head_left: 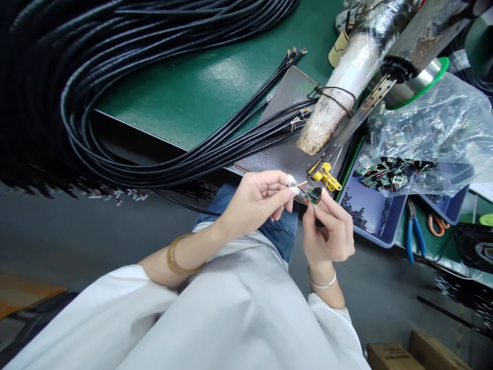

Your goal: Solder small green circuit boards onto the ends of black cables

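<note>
Between thumb and fingers, my left hand [265,198] pinches thin coloured wires [301,185], its fingertips wrapped in white. A small green circuit board [313,194] is gripped by its edges in my right hand [329,226]. The wire ends meet the board's near side; whether they are joined to it I cannot tell. Just beyond the board lies a yellow tool [327,176] on a dark mat [262,154]. Above it a soldering iron [346,128] points down, beside a stained white tube [331,113].
Bundles of black cable [162,174] loop across the green table [185,97] from the left. At right stand a purple tray [379,226] with small boards, a plastic bag [435,123] of boards, blue-handled pliers [414,236] and orange-handled scissors [437,224]. Behind the iron sits a solder spool [419,87].
</note>
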The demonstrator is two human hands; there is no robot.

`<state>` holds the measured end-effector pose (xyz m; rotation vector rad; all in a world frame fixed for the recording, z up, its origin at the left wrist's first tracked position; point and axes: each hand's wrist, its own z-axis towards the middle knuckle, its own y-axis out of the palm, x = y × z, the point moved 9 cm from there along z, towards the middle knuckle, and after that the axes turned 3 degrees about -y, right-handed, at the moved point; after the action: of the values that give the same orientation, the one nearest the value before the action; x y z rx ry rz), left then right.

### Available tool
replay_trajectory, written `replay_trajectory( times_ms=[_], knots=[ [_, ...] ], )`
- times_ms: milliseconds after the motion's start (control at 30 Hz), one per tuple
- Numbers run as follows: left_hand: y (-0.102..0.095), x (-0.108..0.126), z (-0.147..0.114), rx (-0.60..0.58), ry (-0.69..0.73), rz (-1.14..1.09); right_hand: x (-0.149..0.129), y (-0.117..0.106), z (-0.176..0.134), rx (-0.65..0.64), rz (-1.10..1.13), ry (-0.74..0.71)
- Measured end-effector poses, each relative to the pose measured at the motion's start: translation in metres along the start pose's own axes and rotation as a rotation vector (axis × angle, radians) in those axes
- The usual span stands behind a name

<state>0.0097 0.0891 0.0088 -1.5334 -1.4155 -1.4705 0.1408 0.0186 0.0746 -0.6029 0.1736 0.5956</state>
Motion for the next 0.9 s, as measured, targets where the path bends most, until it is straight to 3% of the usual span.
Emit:
replay_trajectory(
  times_ms=[100, 200, 267, 367, 433, 633, 767, 900],
  knots=[
    [0.006, -0.008, 0.000, -0.116, -0.103, -0.118, 0.019, 0.000, -0.002, -0.019, 0.195, 0.235],
    [0.006, -0.007, -0.002, -0.105, -0.087, -0.089, 0.032, -0.016, 0.003, 0.080, 0.337, 0.413],
    [0.007, -0.004, -0.004, -0.092, -0.057, -0.062, 0.028, -0.023, 0.011, 0.038, 0.257, 0.379],
    [0.010, 0.000, -0.007, -0.089, -0.004, -0.036, 0.016, -0.010, 0.014, -0.231, 0.086, 0.259],
    [0.009, 0.002, -0.008, -0.073, 0.038, -0.016, 0.010, 0.000, 0.010, -0.340, 0.042, 0.192],
    [0.010, -0.001, -0.012, -0.088, 0.123, 0.124, 0.010, 0.016, 0.003, -0.480, 0.208, 0.224],
    [0.008, -0.001, -0.013, -0.073, 0.152, 0.159, 0.018, 0.007, 0.010, -0.414, 0.127, 0.288],
    [0.005, -0.001, -0.014, -0.076, 0.173, 0.168, 0.015, 0.009, 0.011, -0.485, 0.118, 0.272]
  ],
)
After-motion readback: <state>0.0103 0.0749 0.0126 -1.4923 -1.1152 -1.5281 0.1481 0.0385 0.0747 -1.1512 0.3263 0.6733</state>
